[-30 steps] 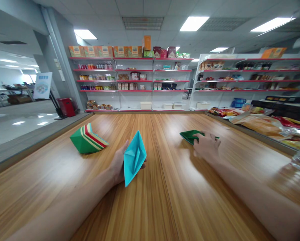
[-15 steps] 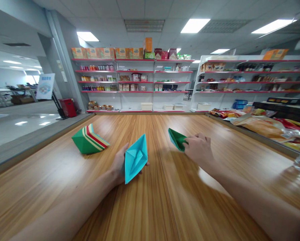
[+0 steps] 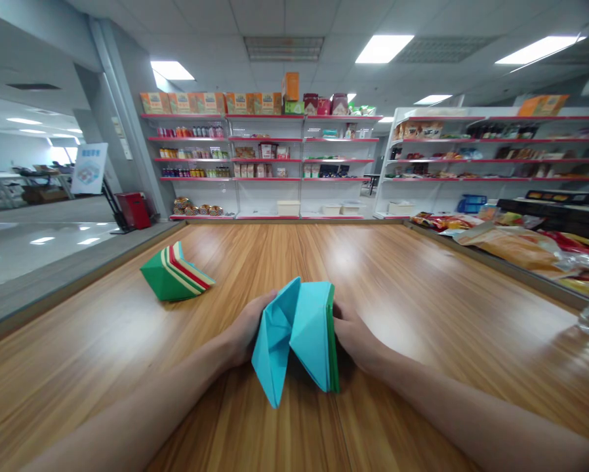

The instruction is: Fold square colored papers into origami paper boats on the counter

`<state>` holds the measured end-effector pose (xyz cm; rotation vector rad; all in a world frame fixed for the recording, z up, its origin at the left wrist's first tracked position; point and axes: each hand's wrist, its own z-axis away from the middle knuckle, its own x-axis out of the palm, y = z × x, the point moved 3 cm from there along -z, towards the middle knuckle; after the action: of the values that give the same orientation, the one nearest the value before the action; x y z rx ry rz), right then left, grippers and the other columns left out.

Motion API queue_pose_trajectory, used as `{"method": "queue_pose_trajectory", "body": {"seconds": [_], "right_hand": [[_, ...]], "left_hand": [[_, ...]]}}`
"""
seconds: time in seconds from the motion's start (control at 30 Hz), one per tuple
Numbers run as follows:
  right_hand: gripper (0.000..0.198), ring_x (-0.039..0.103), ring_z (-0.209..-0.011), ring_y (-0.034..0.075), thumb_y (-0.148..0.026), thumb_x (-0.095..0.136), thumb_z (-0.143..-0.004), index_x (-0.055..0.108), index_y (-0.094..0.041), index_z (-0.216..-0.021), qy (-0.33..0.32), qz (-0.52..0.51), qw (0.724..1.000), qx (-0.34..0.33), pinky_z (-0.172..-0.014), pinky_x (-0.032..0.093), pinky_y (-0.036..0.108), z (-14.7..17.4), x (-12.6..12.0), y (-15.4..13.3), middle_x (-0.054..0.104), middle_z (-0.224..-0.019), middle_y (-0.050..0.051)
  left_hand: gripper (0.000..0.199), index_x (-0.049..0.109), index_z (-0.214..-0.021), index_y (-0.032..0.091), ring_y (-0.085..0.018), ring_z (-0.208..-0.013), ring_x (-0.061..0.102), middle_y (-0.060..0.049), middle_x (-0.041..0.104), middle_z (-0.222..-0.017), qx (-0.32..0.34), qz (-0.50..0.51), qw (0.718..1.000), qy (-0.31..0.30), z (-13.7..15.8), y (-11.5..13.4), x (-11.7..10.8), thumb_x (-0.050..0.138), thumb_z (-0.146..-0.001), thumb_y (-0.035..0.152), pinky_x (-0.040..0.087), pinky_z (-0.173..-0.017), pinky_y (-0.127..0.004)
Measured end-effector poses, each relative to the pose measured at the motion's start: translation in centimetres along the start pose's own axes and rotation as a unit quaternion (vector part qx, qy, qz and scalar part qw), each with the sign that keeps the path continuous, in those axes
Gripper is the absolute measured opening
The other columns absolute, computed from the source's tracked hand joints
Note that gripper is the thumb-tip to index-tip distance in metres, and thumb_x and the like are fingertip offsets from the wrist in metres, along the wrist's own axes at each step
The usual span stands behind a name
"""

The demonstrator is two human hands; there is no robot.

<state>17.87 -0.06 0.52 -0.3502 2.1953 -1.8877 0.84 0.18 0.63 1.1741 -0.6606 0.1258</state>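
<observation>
The left hand (image 3: 248,331) grips a blue paper boat (image 3: 273,351) from its outer side, thumb and fingers mostly hidden behind the paper. The right hand (image 3: 356,334) pinches a green-edged boat (image 3: 313,331), blue on the face turned left and green along its right side; where those fingers end cannot be told. Both boats are in front of the wearer, tilted, with the hollow of the blue boat facing the other's blue face. They meet or overlap near the middle, though whether they press on each other there is unclear, and their lower points spread apart.

Paper this thin probably dents easily, so a light hold near the firm folded edges would suit better than a squeeze across the hollow. Keeping the ridges in line, and both hands at one height, should let the faces lie evenly without bending a tip. Pressure is best spread along the crease, not put on the points.

Under the hands is the wooden bench (image 3: 422,295). To the left on it, well apart from both hands, rests a striped stack (image 3: 174,275) of green, cream, red and blue paper. Beyond the bench's right edge lie snack bags (image 3: 508,248); shelves (image 3: 262,195) stand behind.
</observation>
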Motion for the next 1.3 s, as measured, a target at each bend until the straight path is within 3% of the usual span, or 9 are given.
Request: {"method": "queue_pose_trajectory", "body": {"seconds": [0.07,0.23,0.3,0.5,0.67,0.97,1.3], "right_hand": [[0.018,0.059,-0.077,0.019,-0.033,0.063,-0.076,0.059,-0.015,-0.08,-0.007,0.014,1.0,-0.015,-0.069,0.048,0.031,0.0,-0.1,-0.3,0.066,-0.079,0.004],[0.02,0.06,-0.076,0.021,-0.033,0.063,-0.073,0.062,-0.015,-0.081,-0.023,0.001,1.0,0.001,-0.069,0.049,0.033,0.2,0.3,-0.6,0.067,-0.08,0.005],[0.02,0.06,-0.076,0.021,-0.032,0.063,-0.073,0.062,-0.015,-0.081,-0.023,-0.003,1.0,0.0,-0.071,0.048,0.033,0.3,0.4,-0.6,0.067,-0.08,0.004],[0.025,0.059,-0.077,0.021,-0.038,0.064,-0.072,0.063,-0.014,-0.081,-0.032,0.024,0.999,-0.001,-0.07,0.048,0.034,0.3,0.3,-0.8,0.067,-0.079,0.005],[0.028,0.06,-0.078,0.022,-0.039,0.065,-0.071,0.065,-0.014,-0.084,-0.049,0.026,0.998,-0.004,-0.072,0.049,0.035,0.3,0.4,-0.7,0.067,-0.081,0.006],[0.031,0.06,-0.077,0.022,-0.041,0.066,-0.071,0.065,-0.014,-0.086,-0.047,0.034,0.998,0.0,-0.07,0.05,0.034,0.4,0.5,-0.9,0.067,-0.08,0.006],[0.037,0.06,-0.079,0.021,-0.048,0.065,-0.074,0.064,-0.014,-0.09,-0.056,0.035,0.998,-0.01,-0.071,0.05,0.035,0.5,0.5,-0.6,0.067,-0.083,0.006]], "left_hand": [[0.028,0.064,-0.077,0.014,-0.019,-0.061,0.063,-0.003,0.067,-0.067,0.024,-0.006,1.0,-0.007,-0.1,0.0,0.3,0.056,-0.085,0.041,0.047,-0.066,-0.028],[0.031,0.06,-0.071,0.015,-0.015,-0.054,0.057,-0.001,0.062,-0.061,0.072,-0.006,0.997,-0.004,-0.1,0.2,0.7,0.061,-0.081,0.044,0.046,-0.057,-0.026],[0.033,0.06,-0.072,0.015,-0.015,-0.055,0.057,-0.001,0.062,-0.063,0.081,-0.015,0.997,0.006,0.0,0.1,0.7,0.06,-0.081,0.047,0.046,-0.058,-0.027],[0.03,0.061,-0.082,0.015,-0.016,-0.07,0.058,-0.001,0.064,-0.077,0.198,-0.123,0.971,0.051,0.4,0.4,0.8,0.064,-0.079,0.045,0.047,-0.068,-0.026],[0.031,0.061,-0.091,0.016,-0.015,-0.068,0.057,0.0,0.062,-0.077,0.228,-0.144,0.961,0.053,0.7,0.7,0.8,0.061,-0.081,0.046,0.047,-0.067,-0.026],[0.031,0.061,-0.086,0.016,-0.015,-0.065,0.055,0.001,0.06,-0.072,0.259,-0.15,0.953,0.055,1.1,1.1,1.4,0.061,-0.079,0.047,0.047,-0.065,-0.025],[0.035,0.062,-0.091,0.017,-0.02,-0.082,0.057,-0.003,0.064,-0.083,0.257,-0.202,0.939,0.107,1.0,0.7,0.8,0.054,-0.085,0.05,0.043,-0.082,-0.028]]}}
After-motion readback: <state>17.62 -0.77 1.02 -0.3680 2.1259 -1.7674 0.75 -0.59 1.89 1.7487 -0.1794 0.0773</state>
